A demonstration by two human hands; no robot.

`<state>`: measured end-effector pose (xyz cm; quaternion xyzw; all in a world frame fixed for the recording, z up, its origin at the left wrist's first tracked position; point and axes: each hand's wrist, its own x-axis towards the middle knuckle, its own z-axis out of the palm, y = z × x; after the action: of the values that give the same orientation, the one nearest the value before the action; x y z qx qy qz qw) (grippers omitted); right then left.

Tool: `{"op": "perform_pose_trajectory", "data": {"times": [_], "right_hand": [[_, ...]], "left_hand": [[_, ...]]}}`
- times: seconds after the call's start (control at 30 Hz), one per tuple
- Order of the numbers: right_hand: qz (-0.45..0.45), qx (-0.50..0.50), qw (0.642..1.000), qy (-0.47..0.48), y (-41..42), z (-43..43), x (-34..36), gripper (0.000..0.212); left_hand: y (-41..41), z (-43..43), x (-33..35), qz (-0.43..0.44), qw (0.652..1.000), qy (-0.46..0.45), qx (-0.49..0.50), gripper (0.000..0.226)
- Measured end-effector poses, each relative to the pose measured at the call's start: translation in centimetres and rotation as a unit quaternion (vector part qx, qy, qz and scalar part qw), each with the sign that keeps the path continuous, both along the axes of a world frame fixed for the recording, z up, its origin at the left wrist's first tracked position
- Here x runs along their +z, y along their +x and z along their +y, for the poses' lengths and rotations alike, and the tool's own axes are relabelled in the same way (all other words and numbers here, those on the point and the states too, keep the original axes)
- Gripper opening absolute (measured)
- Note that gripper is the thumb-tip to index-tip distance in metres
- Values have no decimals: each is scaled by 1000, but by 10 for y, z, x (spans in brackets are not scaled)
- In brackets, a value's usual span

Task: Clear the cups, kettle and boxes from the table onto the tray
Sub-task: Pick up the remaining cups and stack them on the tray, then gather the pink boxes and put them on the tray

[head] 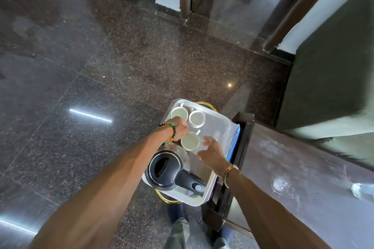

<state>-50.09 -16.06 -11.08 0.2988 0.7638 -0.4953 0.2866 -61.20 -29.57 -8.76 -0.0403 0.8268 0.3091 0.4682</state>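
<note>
A silver tray (pixel 220 125) sits on a gold-framed stand left of the table (pixel 273 153). On the tray stand three white cups: a far left cup (pixel 178 113), a far right cup (pixel 197 118) and a near cup (pixel 190 141). The black-lidded steel kettle (pixel 165 169) stands at the tray's near end, its handle pointing right. My left hand (pixel 179 129) reaches over the kettle, its fingers curled down onto the near cup's left rim; the fingertips are hidden. My right hand (pixel 211 152) hovers over the tray's bare middle, fingers spread, holding nothing.
The dark table on the right carries an upturned clear glass (pixel 283 186) and a crumpled clear plastic piece (pixel 362 191). A dark open box frame (pixel 243 125) and a blue strip (pixel 234 139) lie between tray and table. Polished granite floor surrounds the stand; my legs are below.
</note>
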Motion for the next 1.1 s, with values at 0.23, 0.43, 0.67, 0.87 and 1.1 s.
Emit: {"op": "perform_pose_trajectory", "data": {"times": [0.23,0.43,0.67,0.87,1.1], "right_hand": [[56,5,993,104,30,38,70,70],[122,3,968,218,71,89,128,71],[191,-138,928,287,139,189,192,75],[223,-227,885,339,262,247,212,76],[187,-291,869,354,442,290,214,84]], "left_hand": [[14,27,65,130,990,30,-45,27],[50,95,120,261,956,86,-99,28],[103,191,188,388,895,169,-139,28],[208,276,204,407,865,215,-201,24],[369,343,203,390,852,220,-271,26]]}}
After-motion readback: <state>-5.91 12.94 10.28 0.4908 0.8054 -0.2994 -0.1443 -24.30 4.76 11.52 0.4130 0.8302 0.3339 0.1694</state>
